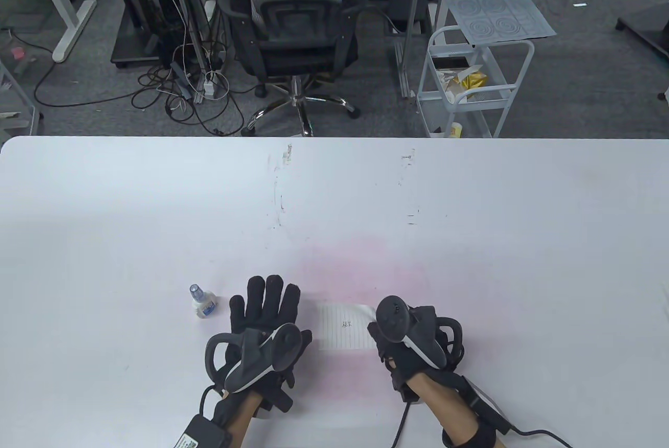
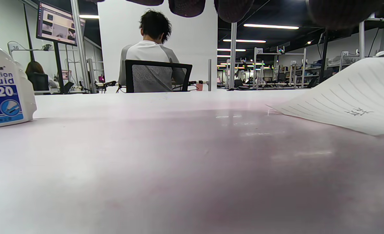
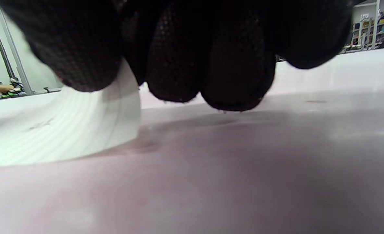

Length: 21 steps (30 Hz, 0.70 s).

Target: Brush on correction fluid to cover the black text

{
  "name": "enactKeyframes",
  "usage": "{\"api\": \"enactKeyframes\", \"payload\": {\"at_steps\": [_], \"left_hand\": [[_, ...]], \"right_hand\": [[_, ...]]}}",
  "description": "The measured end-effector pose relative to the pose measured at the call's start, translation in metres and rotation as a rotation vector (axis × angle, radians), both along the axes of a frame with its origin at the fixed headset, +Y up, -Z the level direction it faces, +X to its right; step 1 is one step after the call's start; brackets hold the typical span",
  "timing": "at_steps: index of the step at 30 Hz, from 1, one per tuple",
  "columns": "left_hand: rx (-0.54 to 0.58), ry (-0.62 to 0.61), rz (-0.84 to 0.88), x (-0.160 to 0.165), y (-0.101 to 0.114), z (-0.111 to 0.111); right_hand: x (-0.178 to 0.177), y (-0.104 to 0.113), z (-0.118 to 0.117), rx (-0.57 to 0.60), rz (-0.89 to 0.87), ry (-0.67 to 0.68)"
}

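Observation:
A small lined paper [image 1: 339, 333] with a black text mark [image 1: 346, 323] lies near the table's front edge. It also shows in the left wrist view [image 2: 351, 94], its far side curling up. My right hand [image 1: 400, 335] sits at the paper's right edge with fingers curled. In the right wrist view my right hand [image 3: 179, 58] pinches that lifted edge of the paper [image 3: 58, 130]. My left hand [image 1: 266, 304] rests flat with fingers stretched out, just left of the paper. A white correction fluid bottle [image 1: 201, 302] with a blue cap stands left of that hand, also visible in the left wrist view [image 2: 3, 87].
The white table [image 1: 470, 218] has a faint pink stain around the paper and some scuff marks toward the back. Beyond the far edge stand an office chair [image 1: 295, 24] and a white cart [image 1: 473, 82].

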<state>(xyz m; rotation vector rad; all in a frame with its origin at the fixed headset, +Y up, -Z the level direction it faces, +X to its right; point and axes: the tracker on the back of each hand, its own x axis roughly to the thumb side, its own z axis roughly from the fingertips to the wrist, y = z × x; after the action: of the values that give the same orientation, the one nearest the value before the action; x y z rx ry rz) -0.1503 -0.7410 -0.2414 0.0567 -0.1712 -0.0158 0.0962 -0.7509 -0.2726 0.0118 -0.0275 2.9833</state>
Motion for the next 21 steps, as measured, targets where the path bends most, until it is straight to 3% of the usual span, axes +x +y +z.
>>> {"api": "enactKeyframes", "payload": {"at_steps": [12, 21], "left_hand": [[-0.005, 0.002, -0.003, 0.0, 0.0, 0.0], [-0.004, 0.002, -0.001, 0.0, 0.0, 0.0]], "right_hand": [[0.002, 0.0, 0.004, -0.056, 0.119, -0.041], [0.019, 0.016, 0.01, 0.066, 0.028, 0.005]]}}
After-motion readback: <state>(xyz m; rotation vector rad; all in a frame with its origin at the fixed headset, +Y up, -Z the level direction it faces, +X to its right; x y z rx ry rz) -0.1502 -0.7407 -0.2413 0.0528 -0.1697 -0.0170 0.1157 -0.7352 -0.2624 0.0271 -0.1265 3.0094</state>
